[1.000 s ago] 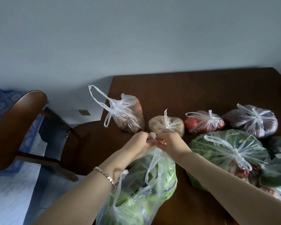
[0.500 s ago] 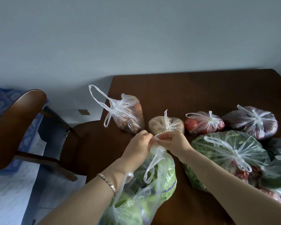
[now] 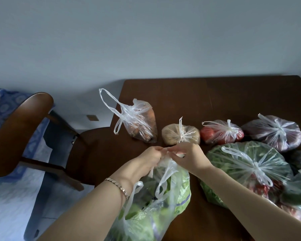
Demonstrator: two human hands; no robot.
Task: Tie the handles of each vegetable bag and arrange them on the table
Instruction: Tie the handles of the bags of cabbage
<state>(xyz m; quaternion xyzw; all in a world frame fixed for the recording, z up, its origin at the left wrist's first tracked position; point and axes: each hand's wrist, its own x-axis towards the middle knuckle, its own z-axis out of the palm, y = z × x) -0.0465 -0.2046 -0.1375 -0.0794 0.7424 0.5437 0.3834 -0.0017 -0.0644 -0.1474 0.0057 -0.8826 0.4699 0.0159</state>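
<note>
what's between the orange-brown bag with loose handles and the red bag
In the head view, one small tied tan bag sits between the orange-brown bag and the red bag.

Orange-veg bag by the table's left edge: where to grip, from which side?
Pinch the orange-veg bag's handle loops just above the bunched neck, coming from above-left. The loops stand up and lean out past the table edge, free of the tan bag on its right.
</note>
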